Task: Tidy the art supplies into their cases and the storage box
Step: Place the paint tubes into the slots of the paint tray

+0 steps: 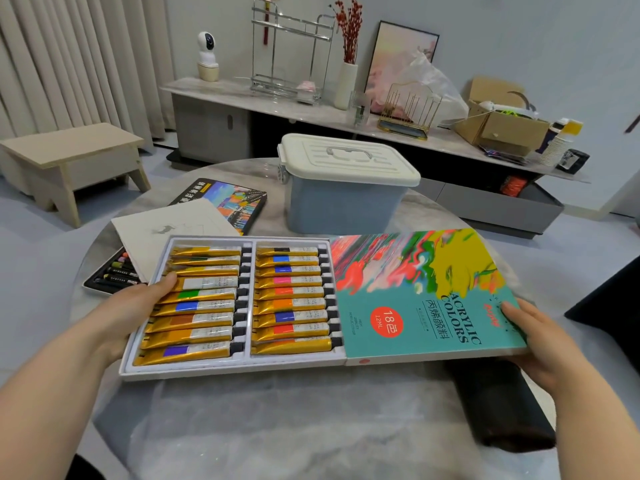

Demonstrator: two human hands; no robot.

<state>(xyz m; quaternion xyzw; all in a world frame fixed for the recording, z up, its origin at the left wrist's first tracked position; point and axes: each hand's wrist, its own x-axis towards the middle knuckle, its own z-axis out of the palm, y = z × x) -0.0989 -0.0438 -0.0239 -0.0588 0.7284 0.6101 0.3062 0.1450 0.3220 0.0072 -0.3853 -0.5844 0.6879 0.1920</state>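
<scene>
A white tray (242,367) holding two rows of gold acrylic paint tubes (204,304) sticks halfway out of its colourful sleeve (426,292), above the round table. My left hand (135,306) grips the tray's left edge, thumb on top near the tubes. My right hand (533,341) holds the sleeve's right end, thumb on its printed face. Behind stands the blue storage box (343,206) with its white lid (349,161) closed. At the left, an open crayon case (110,275) lies partly under a sheet of white paper (173,233), with a black printed box (232,199) beyond.
A dark rolled pouch (498,403) lies on the marble table (277,427) under the sleeve's right end. A wooden stool (69,161) stands at the left. A low cabinet (311,109) with a rack, vase, picture and cardboard box runs along the back wall.
</scene>
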